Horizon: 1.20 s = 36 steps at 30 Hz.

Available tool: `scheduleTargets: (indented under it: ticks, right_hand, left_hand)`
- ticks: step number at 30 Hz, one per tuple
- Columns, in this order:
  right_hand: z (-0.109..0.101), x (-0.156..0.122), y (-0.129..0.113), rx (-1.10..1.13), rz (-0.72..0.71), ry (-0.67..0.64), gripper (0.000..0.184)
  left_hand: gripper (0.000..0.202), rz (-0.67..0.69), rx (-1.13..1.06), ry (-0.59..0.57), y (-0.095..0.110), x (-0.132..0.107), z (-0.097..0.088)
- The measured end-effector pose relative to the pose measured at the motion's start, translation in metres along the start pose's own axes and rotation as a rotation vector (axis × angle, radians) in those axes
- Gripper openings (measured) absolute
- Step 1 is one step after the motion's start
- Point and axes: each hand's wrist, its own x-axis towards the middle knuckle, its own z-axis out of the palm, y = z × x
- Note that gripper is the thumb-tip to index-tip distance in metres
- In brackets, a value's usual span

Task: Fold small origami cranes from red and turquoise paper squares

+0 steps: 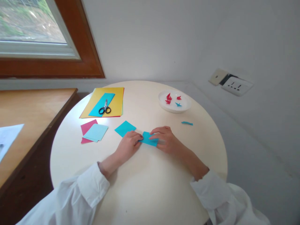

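Note:
A small piece of blue paper (148, 139), seemingly folded, lies on the table between my hands. My left hand (130, 142) pinches its left end with closed fingers. Over its right end is my right hand (167, 140), fingers partly spread and a little blurred; whether they grip the sheet is unclear. Just beyond my left hand rests a blue square of paper (125, 128), its near corner hidden by that hand. To the right, past my right hand, lies a narrow blue paper strip (187, 123).
A white dish (174, 108) with several small red and blue folded paper pieces stands at the back. Scissors (105, 108) lie on a blue sheet over yellow paper (118, 100). Pink and pale-blue squares (95, 132) overlap at left. A wooden desk (35, 103) adjoins the round table (150, 193).

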Motion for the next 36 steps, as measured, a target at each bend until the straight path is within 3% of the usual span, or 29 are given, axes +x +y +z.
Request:
scheduleTargets:
  ticks: [6, 11, 16, 27, 36]
  right_hand:
    - [-0.003, 0.002, 0.001, 0.052, 0.065, -0.184, 0.015]
    - [-0.011, 0.003, 0.001, 0.109, 0.230, -0.180, 0.019]
    - [-0.005, 0.004, 0.005, 0.125, 0.368, -0.123, 0.018]
    - [0.008, 0.007, -0.003, -0.075, 0.473, -0.012, 0.007]
    - [0.011, 0.009, -0.002, -0.135, 0.497, -0.008, 0.009]
  left_hand:
    - [0.024, 0.040, 0.143, -0.140, 0.016, -0.003, -0.004]
    - [0.029, 0.089, 0.151, -0.266, 0.030, -0.006, -0.012]
    - [0.032, 0.143, 0.153, -0.334, 0.031, -0.009, -0.014]
    - [0.030, 0.169, 0.239, -0.279, 0.032, -0.015, -0.010]
    - [0.024, 0.170, 0.190, -0.193, 0.035, -0.015, -0.010]
